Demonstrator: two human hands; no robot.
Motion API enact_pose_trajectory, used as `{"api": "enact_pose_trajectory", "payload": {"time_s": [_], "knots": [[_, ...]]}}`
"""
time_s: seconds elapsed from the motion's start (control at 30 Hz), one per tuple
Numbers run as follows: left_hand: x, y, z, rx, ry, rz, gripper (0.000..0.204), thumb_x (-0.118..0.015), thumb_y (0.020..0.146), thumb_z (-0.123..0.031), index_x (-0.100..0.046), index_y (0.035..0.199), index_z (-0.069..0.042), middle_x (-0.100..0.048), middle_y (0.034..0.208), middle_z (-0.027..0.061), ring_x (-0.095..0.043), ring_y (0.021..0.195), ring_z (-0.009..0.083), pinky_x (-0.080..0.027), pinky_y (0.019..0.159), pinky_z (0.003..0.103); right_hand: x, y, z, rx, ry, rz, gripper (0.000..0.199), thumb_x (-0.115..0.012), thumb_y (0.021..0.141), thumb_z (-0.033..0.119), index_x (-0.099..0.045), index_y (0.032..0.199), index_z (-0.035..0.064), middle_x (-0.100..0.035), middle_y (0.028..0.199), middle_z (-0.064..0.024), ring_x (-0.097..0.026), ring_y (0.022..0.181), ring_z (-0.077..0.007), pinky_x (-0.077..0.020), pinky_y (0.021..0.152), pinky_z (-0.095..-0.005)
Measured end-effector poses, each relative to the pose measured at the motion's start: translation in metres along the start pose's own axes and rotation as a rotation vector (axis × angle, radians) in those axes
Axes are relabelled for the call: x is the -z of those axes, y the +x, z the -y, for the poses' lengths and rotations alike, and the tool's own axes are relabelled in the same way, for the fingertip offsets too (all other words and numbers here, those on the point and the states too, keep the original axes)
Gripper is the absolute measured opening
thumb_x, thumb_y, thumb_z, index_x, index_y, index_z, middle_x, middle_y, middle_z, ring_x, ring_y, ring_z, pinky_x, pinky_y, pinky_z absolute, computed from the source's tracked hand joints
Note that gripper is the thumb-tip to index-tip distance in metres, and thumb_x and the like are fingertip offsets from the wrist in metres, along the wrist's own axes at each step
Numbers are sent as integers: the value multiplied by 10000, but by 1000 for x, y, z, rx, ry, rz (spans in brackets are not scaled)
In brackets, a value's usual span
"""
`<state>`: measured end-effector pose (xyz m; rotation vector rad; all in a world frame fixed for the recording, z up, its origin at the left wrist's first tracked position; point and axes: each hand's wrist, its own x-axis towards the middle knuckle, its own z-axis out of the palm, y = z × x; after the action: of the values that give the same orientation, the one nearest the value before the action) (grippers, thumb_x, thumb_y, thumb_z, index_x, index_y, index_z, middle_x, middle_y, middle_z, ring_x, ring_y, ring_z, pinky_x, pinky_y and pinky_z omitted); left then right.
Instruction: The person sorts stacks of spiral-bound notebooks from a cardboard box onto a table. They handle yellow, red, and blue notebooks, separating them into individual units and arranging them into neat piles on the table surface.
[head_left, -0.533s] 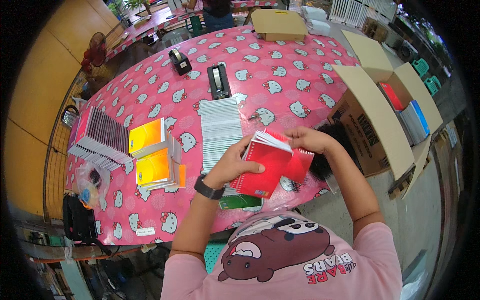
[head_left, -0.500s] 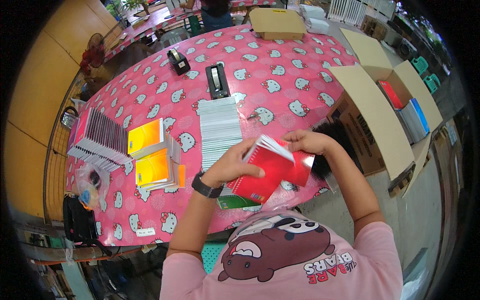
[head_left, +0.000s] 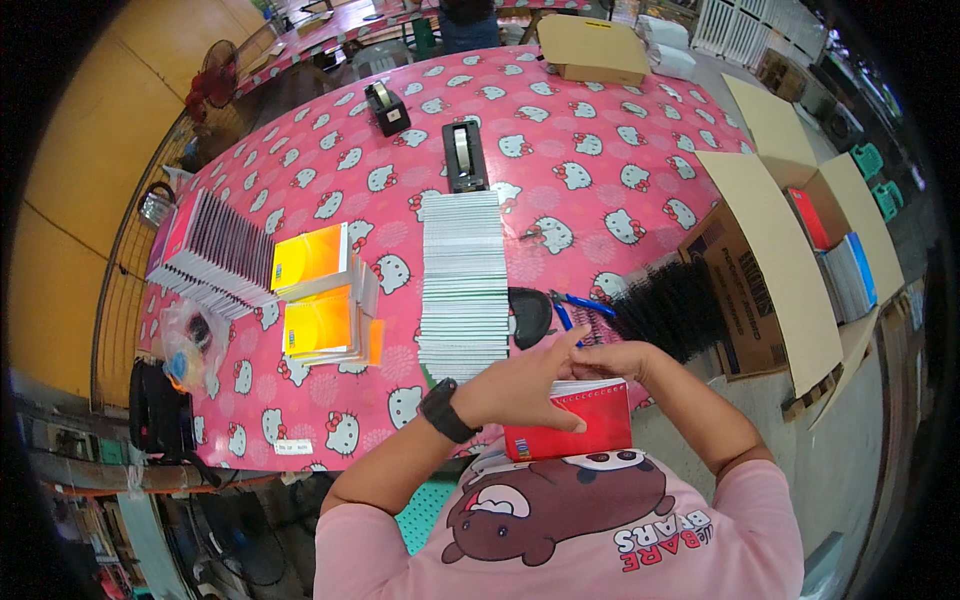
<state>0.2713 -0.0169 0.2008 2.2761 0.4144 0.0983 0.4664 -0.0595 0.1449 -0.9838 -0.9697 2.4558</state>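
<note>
Small red spiral notebooks [head_left: 600, 425] stand in a short stack upright against my shirt, at the table's near edge. My left hand [head_left: 525, 385] is closed over them, its thumb lying on the red cover. Along their top edge my right hand [head_left: 610, 360] is bent, its fingertips partly hidden behind my left hand. Just beyond my hands lie blue-handled cutters [head_left: 585, 303] and a black tray [head_left: 530, 318]. To the right of these is a heap of black wire coils [head_left: 670, 310]. A long row of notebooks [head_left: 463, 280] on edge runs away from me, left of the tray.
Two tape dispensers [head_left: 463, 155] [head_left: 388, 108] stand farther back. Yellow-orange notebooks [head_left: 318, 322] and a tall coil-bound stack [head_left: 215, 255] sit at left, near a plastic bag [head_left: 190, 350]. An open carton [head_left: 770, 260] at right holds notebooks; a flat carton [head_left: 592, 48] lies far back.
The fanned red notebooks have come together and moved down against my shirt. My right hand has moved inward to their top edge. The cutters and black tray, hidden before, now show.
</note>
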Motion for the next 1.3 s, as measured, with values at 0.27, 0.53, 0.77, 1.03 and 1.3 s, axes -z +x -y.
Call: {"api": "enact_pose_trajectory", "payload": {"time_s": [0.27, 0.53, 0.77, 1.03, 1.3], "knots": [[0, -12, 9, 318, -311, 177, 1147, -720, 651, -400, 106, 1367, -55, -336, 1281, 295, -494, 1063, 369, -396, 899, 367, -3, 7, 38, -62, -618, 235, 893, -638, 704, 448, -256, 1311, -83, -336, 1335, -201, -327, 1235, -253, -227, 1030, -338], [-62, -60, 63, 126, -1489, -58, 1021, -711, 667, -115, 9, 1389, -146, -312, 1306, 142, -378, 1185, 238, -359, 960, 344, 8, -20, 8, 109, -338, 129, 792, -617, 740, 390, -277, 1324, -23, -435, 1261, -185, -433, 1149, -217, -329, 964, -312], [-69, -44, 38, 415, -1661, -557, 833, -630, 686, -14, -129, 1349, -79, -371, 1211, 108, -429, 1101, 198, -401, 925, 328, -14, -31, -73, 564, 560, -191, 792, -527, 756, 579, -241, 1326, 109, -444, 1242, -137, -489, 1107, -268, -422, 885, -457], [-4, 16, 32, 279, -992, -730, 833, -563, 797, -259, -17, 1392, -57, -215, 1368, 159, -226, 1245, 242, -198, 1020, 348, 41, -9, 2, 752, 293, -853, 611, -636, 762, 324, -306, 1238, 130, -486, 1102, -52, -523, 918, -164, -487, 640, -292], [3, -23, 41, 193, -1093, -918, 696, -557, 767, -156, -210, 1361, -51, -211, 1385, 93, -261, 1217, 235, -220, 993, 330, 158, 85, 63, 777, 269, -1206, 682, -673, 697, 406, -335, 1212, 111, -526, 1029, -75, -545, 859, -210, -486, 600, -349]]}}
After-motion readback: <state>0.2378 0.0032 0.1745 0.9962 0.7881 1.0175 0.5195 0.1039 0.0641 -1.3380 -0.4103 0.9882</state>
